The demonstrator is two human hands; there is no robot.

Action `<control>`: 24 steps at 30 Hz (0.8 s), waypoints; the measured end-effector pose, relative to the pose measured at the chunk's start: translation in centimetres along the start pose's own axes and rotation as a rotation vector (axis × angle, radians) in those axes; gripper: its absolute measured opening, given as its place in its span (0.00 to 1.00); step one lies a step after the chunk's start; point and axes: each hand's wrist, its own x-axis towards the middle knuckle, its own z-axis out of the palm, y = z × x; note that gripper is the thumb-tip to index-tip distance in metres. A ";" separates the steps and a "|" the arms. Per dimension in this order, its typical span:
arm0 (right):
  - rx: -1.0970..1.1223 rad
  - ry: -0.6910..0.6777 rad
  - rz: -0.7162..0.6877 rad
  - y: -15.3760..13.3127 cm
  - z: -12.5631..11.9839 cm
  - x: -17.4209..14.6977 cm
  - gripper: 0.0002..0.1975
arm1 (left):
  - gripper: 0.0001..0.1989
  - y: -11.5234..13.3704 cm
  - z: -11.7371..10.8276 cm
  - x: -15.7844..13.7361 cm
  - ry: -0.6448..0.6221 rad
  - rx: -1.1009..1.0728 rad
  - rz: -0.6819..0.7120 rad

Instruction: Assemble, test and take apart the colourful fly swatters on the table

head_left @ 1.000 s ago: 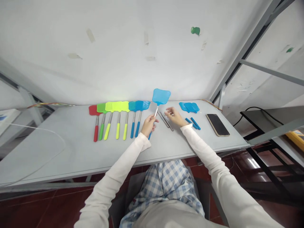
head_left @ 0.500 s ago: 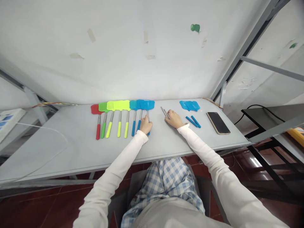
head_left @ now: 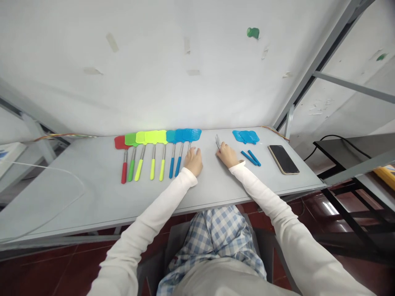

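Fly swatters lie in a row, their heads overlapping: a red one [head_left: 124, 172], a green one [head_left: 131, 166], several yellow ones [head_left: 153, 166] and several blue ones [head_left: 172, 166]. My left hand [head_left: 194, 161] is over the lower part of the rightmost blue swatter [head_left: 195, 134], hiding its handle; the fingers look bent and slightly apart. Thin metal rods [head_left: 217, 140] stick out from the fingers of my right hand [head_left: 227, 155], which is closed on them at the tabletop. To its right lie loose blue swatter heads [head_left: 247, 136] and two blue handles [head_left: 250, 158].
A phone [head_left: 283, 159] lies on the right of the grey table [head_left: 101, 181]. A white cable [head_left: 77, 176] curves over the left end. Thin wires [head_left: 68, 135] run along the back by the wall. Metal frame posts [head_left: 290, 119] flank the table.
My left hand has loosened from the rightmost blue swatter and shifted slightly right; that swatter's head is tilted a little more. My right hand has drawn the metal rods closer together and turned them more upright.
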 end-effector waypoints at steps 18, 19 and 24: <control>0.382 0.144 -0.300 7.7 -4.3 -0.8 0.18 | 0.10 2.3 3.7 2.9 0.067 -1.489 -0.273; 0.244 0.192 -0.241 9.0 -4.7 -1.2 0.17 | 0.11 2.3 3.6 2.9 0.093 -1.519 -0.277; -0.246 0.091 -0.092 12.5 -4.8 -3.5 0.11 | 0.11 2.6 3.4 2.9 0.165 -1.678 -0.267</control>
